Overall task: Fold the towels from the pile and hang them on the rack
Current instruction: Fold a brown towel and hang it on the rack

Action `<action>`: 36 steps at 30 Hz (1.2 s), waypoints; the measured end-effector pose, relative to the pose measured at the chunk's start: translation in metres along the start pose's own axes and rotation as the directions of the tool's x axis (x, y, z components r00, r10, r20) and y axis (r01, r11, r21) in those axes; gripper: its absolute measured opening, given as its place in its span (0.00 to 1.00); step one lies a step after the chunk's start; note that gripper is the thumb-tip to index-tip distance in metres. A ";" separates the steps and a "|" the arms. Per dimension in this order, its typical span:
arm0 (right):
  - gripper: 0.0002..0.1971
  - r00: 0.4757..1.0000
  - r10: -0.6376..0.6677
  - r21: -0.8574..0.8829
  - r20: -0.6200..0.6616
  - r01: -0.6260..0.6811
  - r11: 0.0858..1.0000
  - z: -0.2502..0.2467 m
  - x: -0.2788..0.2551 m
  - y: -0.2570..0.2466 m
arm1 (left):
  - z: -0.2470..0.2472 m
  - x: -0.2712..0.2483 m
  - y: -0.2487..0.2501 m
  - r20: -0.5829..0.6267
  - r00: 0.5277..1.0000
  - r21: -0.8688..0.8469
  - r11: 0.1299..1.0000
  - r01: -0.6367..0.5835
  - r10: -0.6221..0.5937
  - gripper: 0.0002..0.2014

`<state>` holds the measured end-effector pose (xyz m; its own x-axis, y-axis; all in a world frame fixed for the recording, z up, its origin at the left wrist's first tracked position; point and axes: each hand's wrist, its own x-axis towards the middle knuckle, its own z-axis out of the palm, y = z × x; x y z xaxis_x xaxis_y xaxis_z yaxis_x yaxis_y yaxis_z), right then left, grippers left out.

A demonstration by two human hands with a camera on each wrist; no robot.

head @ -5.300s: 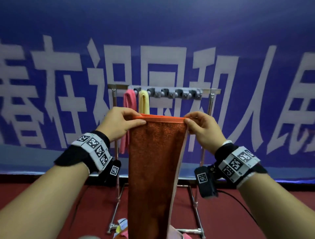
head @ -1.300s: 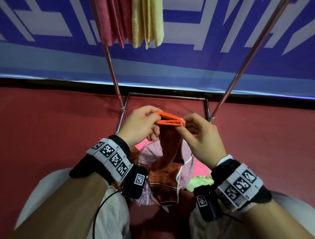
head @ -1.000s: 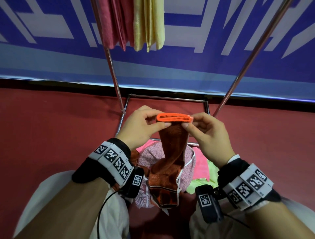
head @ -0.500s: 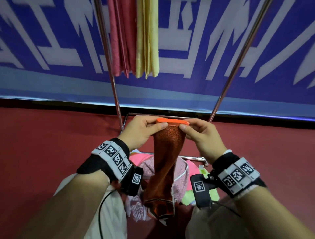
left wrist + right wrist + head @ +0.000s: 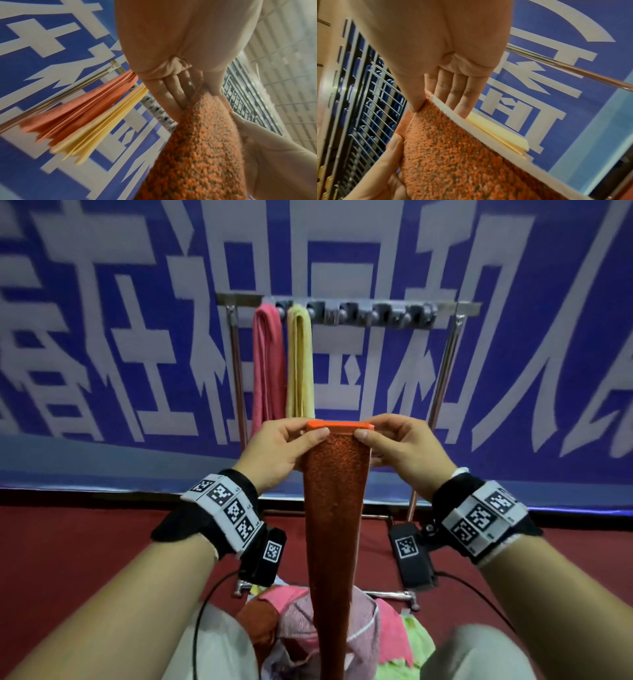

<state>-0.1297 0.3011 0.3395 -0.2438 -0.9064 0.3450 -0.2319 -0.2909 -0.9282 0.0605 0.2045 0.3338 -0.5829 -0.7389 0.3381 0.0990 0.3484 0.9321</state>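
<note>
I hold the orange towel (image 5: 334, 508) up in front of me by its folded top edge, which runs level between my hands. My left hand (image 5: 279, 448) pinches the left end of that edge, thumb on the near face and fingers curled behind it. My right hand (image 5: 402, 446) pinches the right end the same way. The two thumbs point at each other across the near face, with a gap between them. From this grip the orange towel hangs straight down as a narrow folded strip, and the right wrist view shows a white hem along one long side. Its lower end drops in front of the pile (image 5: 294, 618); I cannot tell whether it touches. The pile lies on the red floor (image 5: 68, 542) between my knees, at the foot of the rack (image 5: 459, 309), a heap of pink, mauve, green and dark orange cloth. The rack stands just beyond my hands, in front of a blue banner (image 5: 102, 302) with large white characters. Its top bar carries a row of grey holders. At the left end of the bar the pink towel (image 5: 269, 364) and the yellow towel (image 5: 299, 364) hang folded, side by side. The edge I hold is below the bar, level with their lower ends. Both my wrists wear bands with black-and-white markers.
</note>
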 end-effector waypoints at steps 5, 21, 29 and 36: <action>0.03 0.997 -0.071 0.058 0.002 0.071 0.996 0.005 -0.015 -0.036 | 0.000 -0.017 0.041 -0.021 0.998 -0.052 0.997 -0.062 0.061 0.08; 0.14 0.999 0.053 0.241 -0.002 -0.051 0.969 0.008 -0.024 -0.001 | 0.015 -0.037 -0.003 0.136 0.974 -0.233 0.950 0.207 -0.179 0.18; 0.14 0.937 0.230 0.155 0.264 -0.276 0.949 0.036 -0.064 0.095 | 0.024 -0.030 -0.051 0.040 0.967 -0.237 0.937 0.255 -0.253 0.10; 0.13 0.907 0.317 0.090 0.277 -0.353 0.931 0.047 -0.061 0.137 | 0.024 -0.029 -0.089 0.009 0.931 -0.385 0.858 0.340 -0.365 0.11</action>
<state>-0.1022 0.3022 0.1846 -0.0335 -0.9992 -0.0197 -0.0447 0.0211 -0.9988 0.0494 0.2086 0.2375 -0.5864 -0.8096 -0.0265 0.1970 -0.1744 0.9648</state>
